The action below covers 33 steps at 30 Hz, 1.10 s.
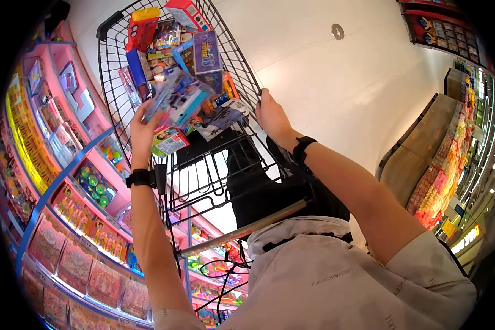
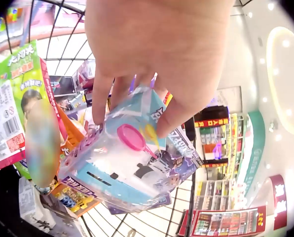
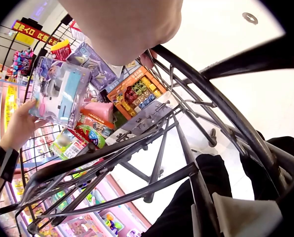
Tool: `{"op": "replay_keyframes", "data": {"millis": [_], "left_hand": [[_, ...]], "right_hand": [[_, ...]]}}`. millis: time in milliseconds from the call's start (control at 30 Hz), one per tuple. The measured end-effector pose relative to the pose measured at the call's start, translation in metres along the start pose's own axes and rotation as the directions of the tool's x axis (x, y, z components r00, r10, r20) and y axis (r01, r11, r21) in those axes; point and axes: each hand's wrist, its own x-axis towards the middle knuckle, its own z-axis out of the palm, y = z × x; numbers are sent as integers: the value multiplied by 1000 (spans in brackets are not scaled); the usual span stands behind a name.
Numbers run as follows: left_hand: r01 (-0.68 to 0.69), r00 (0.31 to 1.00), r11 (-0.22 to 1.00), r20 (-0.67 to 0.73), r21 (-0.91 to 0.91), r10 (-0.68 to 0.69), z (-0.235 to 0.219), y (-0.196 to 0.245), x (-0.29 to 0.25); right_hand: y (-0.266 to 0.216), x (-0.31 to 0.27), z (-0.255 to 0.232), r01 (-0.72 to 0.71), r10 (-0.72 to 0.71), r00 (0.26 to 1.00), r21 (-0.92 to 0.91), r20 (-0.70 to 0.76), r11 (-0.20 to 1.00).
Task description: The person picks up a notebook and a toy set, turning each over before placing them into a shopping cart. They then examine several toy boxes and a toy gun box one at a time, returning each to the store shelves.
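Observation:
My left hand (image 1: 144, 129) grips a clear plastic toy package (image 1: 182, 99) over the shopping cart, thumb on one face. Inside the package, the left wrist view shows a light blue and white toy, a pink round piece (image 2: 131, 137) and a small yellow one. Beneath it, the wire cart (image 1: 247, 65) holds several boxed and bagged goods, among them a purple box (image 1: 205, 52) and a green bag (image 2: 18, 98). On the cart's right side, my right hand (image 1: 274, 116) holds the top rail, its fingertips partly hidden behind the wire in the right wrist view.
Pink shelves (image 1: 102, 220) of packaged toys stand close along the cart's left side. To the right, beyond pale floor (image 1: 319, 82), a curved display (image 1: 443, 176) is stacked with goods. The cart's handle bar (image 1: 242, 228) crosses just before the person's waist.

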Motion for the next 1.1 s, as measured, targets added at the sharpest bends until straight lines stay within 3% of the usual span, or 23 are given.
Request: {"op": "replay_keyframes", "data": {"millis": [133,400,533,733,933,1067,1100], "left_hand": [[-66,990,991,-131,-117,51,-15,-27,4],[3,938,967,-335,-256,-92,-20,-42,-16],[1,947,985,-316,-175,-57,-22,-44,-31],[-60,930,973,-366,-223,-27,-23,-37,-45],[-150,899,866,-429,-478,-81,-10,-32,-27],[0,930,844,-310,-537,-198,-2,-21,-28],[1,946,844,-274,-537,-175,0,-21,-33]], "right_hand": [[5,1,6,42,-42,997,-12,-70,999],[4,2,2,52,-52,998,-25,-29,998],[4,2,2,53,-54,998,-24,-22,998],[1,1,0,43,-43,999,-1,-27,999],[0,0,-2,34,-34,999,-10,-24,999],[-5,0,-6,21,-21,1000,28,-2,999],[-5,0,-6,18,-18,1000,31,9,999]]}}
